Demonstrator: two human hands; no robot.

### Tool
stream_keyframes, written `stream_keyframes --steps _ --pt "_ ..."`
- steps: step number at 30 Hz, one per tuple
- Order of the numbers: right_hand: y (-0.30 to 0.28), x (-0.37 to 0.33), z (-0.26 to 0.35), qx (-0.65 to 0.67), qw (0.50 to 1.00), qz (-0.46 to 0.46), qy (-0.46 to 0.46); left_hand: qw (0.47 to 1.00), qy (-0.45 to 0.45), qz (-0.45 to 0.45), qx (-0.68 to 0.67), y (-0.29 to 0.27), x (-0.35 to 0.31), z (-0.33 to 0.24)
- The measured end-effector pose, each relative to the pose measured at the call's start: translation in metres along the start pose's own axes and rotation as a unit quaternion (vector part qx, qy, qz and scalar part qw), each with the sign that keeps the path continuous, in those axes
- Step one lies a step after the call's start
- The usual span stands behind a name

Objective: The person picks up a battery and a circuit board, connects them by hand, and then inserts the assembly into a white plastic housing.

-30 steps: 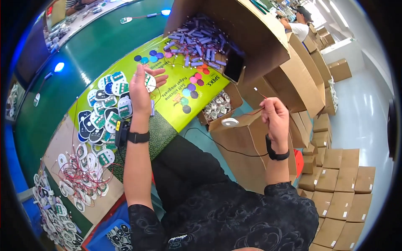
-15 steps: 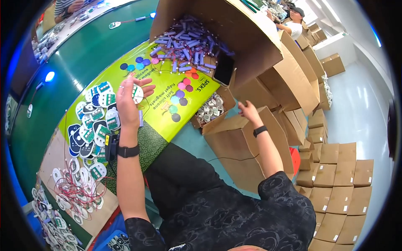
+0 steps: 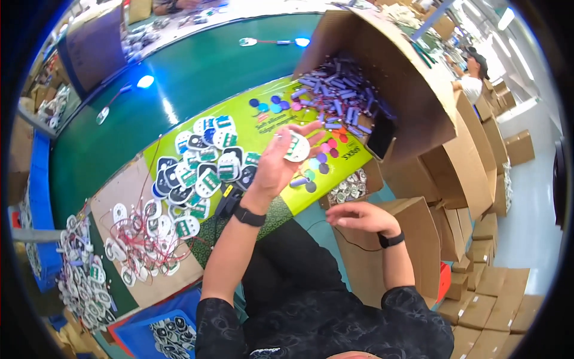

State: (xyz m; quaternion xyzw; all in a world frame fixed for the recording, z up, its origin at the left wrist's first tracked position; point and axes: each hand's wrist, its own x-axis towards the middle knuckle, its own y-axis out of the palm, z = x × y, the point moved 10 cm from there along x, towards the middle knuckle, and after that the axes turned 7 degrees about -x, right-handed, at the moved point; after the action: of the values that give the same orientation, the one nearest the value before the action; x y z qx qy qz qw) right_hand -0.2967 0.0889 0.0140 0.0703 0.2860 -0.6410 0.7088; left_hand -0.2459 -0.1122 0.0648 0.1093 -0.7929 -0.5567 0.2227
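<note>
My left hand (image 3: pixel 274 164) is over the green mat, with its fingers around a white round circuit board piece (image 3: pixel 297 147) that shows a green board. A purple battery cell (image 3: pixel 299 181) shows beside that hand; whether it is wired to the piece I cannot tell. Left of the hand lies a pile of white and dark round pieces with green boards (image 3: pixel 206 179). My right hand (image 3: pixel 363 216) hangs over an upright cardboard box (image 3: pixel 391 239), its fingers stretched out and holding nothing. Just beyond it sits a small carton of round metallic parts (image 3: pixel 348 188).
Purple battery cells (image 3: pixel 341 93) heap up in a large tilted carton (image 3: pixel 406 72), with a black phone (image 3: pixel 381 139) at its edge. Red-wired white rings (image 3: pixel 149 239) lie at left. A green belt (image 3: pixel 203 60) runs behind. Stacked cartons (image 3: pixel 490 293) stand at right; a person works far right.
The whole view has swung, so the bench sits further right. My right hand has drawn back from near the small carton toward my left hand. My left hand still holds the round piece.
</note>
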Motion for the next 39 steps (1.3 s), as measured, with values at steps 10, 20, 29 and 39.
stream_keyframes --steps 10,20,29,39 --pt "-0.035 0.065 0.088 -0.156 0.904 -0.373 -0.138 0.971 0.15 -0.133 0.133 -0.049 0.001 -0.045" --pt "-0.015 0.104 0.103 -0.296 0.844 -0.399 -0.204 0.966 0.159 -0.129 0.158 -0.049 0.0 -0.047" --pt "-0.054 0.097 0.08 -0.266 0.817 -0.487 -0.157 0.93 0.113 -0.208 0.282 -0.075 -0.006 -0.033" --pt "-0.079 0.089 0.038 -0.1 0.815 -0.543 -0.177 0.892 0.13 -0.267 0.34 -0.093 0.003 -0.028"
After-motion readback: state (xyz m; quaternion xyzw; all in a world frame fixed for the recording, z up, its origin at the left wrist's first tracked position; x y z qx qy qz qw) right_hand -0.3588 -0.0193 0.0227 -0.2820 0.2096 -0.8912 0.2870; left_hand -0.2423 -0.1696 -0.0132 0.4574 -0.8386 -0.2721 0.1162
